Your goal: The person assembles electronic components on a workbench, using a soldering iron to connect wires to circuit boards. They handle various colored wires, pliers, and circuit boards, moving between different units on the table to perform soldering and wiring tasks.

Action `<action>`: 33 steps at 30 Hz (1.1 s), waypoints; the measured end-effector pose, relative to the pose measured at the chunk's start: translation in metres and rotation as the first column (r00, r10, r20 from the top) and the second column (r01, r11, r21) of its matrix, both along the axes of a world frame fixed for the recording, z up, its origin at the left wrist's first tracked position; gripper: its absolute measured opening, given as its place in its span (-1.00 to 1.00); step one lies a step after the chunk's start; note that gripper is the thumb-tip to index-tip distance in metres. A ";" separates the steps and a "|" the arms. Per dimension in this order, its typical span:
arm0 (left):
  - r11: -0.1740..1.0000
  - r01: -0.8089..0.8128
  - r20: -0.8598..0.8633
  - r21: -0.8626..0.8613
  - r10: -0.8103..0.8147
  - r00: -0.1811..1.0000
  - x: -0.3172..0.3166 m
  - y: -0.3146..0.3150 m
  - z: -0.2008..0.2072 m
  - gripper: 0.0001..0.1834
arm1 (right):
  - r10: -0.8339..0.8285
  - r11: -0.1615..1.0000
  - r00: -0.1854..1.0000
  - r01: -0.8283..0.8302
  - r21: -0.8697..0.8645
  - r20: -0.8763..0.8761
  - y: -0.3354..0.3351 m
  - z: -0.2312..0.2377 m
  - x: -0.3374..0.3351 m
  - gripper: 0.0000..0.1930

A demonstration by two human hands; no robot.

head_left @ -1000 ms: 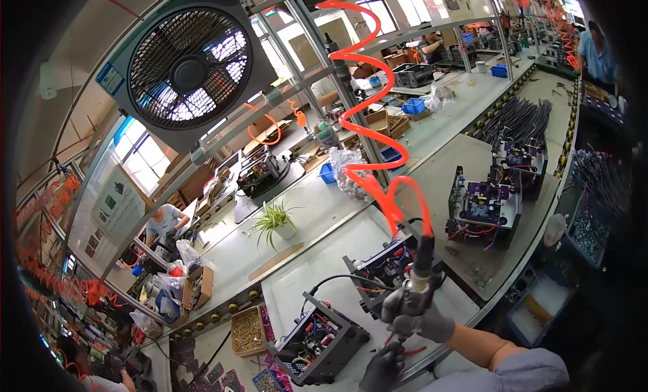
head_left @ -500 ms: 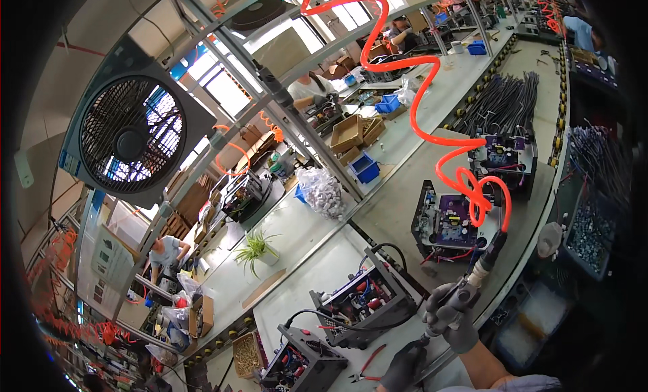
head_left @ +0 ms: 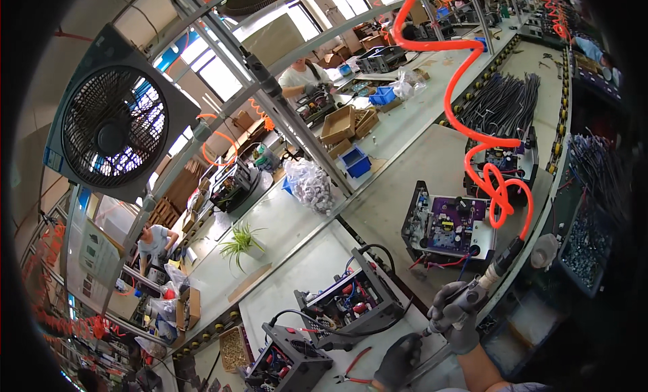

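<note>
My right hand (head_left: 463,330), in a grey glove, is wrapped round an air screwdriver (head_left: 471,296). A coiled orange air hose (head_left: 450,98) runs into the tool's upper end. The tool slants down toward my left hand (head_left: 398,359), also gloved in dark grey, with its fingers curled beside the tip; what they hold is hidden. Cutting pliers with red handles (head_left: 355,366) lie on the bench just left of that hand. Further left stand a black-framed electronic unit (head_left: 351,299), its wires and parts exposed, and a second such unit (head_left: 289,359).
Beyond the tool sits a unit with a purple circuit board (head_left: 449,223), another behind it. Black cables (head_left: 503,101) are piled farther off. A box of small parts (head_left: 233,348), a potted plant (head_left: 241,243) and a large fan (head_left: 115,128) are leftward. Co-workers (head_left: 300,78) sit across the bench.
The view has shifted slightly, so the bench things sit further left. The hose and upper end of the screwdriver have swung right. Both hands keep about the same pose.
</note>
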State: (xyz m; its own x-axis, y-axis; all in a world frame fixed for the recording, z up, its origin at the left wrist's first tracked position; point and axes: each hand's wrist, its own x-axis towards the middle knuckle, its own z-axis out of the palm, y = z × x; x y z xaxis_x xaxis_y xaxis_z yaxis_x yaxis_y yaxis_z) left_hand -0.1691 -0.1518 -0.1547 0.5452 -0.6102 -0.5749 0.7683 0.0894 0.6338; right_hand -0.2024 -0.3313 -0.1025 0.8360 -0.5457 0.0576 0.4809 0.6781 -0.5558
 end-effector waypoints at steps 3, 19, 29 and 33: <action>0.983 0.028 -0.052 -0.184 -0.038 0.998 -0.003 0.002 0.006 -0.66 | -0.074 0.997 0.997 0.075 -0.028 0.034 0.009 0.007 -0.001 -0.55; 0.812 -0.369 -0.347 -0.453 0.221 0.911 -0.014 0.082 0.006 -0.64 | 0.525 0.818 0.802 -0.382 -0.431 0.284 0.091 0.029 0.024 -0.47; 0.821 -0.474 0.106 -0.317 0.528 0.843 -0.013 0.101 0.049 -0.62 | 0.124 0.952 0.989 -0.097 -0.291 0.076 0.143 0.073 0.024 -0.55; 0.885 -0.362 0.109 -0.294 0.407 0.907 -0.021 0.099 0.055 -0.59 | 0.488 0.858 0.761 -0.330 -0.393 0.426 0.110 0.055 0.038 -0.53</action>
State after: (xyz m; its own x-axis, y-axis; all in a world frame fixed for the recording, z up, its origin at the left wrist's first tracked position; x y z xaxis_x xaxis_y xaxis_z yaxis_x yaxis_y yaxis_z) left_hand -0.1900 -0.0524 -0.1001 0.8395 -0.4481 -0.3072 0.5274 0.5359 0.6593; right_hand -0.1640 -0.2217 -0.0478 0.7845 -0.0509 0.6180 0.4525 0.7285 -0.5144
